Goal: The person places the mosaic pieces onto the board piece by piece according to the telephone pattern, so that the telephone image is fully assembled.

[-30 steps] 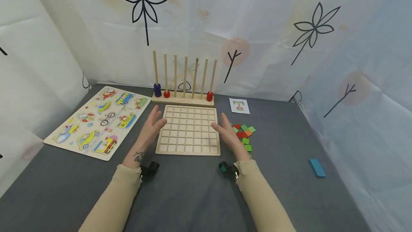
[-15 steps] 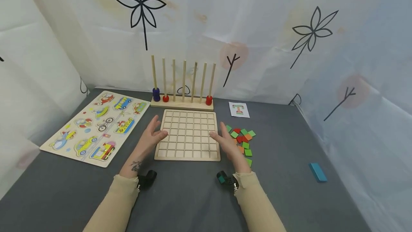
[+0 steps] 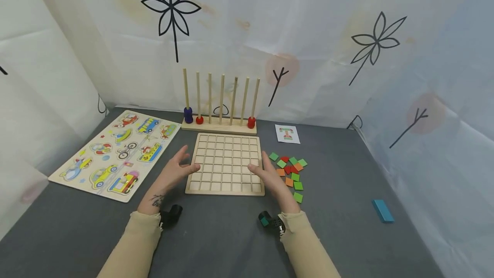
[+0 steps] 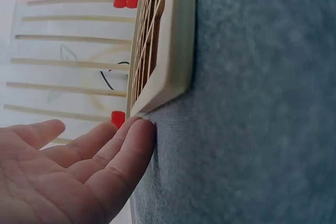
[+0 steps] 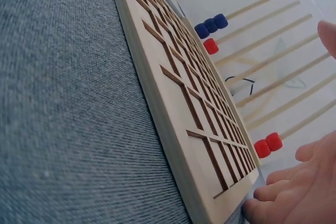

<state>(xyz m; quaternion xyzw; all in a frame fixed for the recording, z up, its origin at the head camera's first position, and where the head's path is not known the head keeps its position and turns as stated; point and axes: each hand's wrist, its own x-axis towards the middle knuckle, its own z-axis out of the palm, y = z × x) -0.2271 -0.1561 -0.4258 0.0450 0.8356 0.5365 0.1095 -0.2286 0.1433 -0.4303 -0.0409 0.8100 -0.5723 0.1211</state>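
A square wooden grid board (image 3: 225,164) lies flat on the grey table, its cells bare. My left hand (image 3: 173,171) is at the board's left edge, fingers extended and thumb pointing inward over the rim. On the opposite side, my right hand (image 3: 273,178) mirrors it, its thumb overlapping the right columns in the head view. In the left wrist view the left fingertips (image 4: 140,129) come right up to a board corner. The right wrist view shows the right fingers (image 5: 262,192) beside the near corner. Neither hand holds anything.
Green, red and orange square tiles (image 3: 295,177) lie right of the right hand. Behind them is a pattern card (image 3: 287,134). A peg rack (image 3: 219,125) with blue and red beads stands behind the board. A picture puzzle (image 3: 115,153) lies left, a blue block (image 3: 383,211) far right.
Both hands have come a little lower and nearer the board's sides, their fingers still extended. The head view has tilted slightly. The board and tiles stay put.
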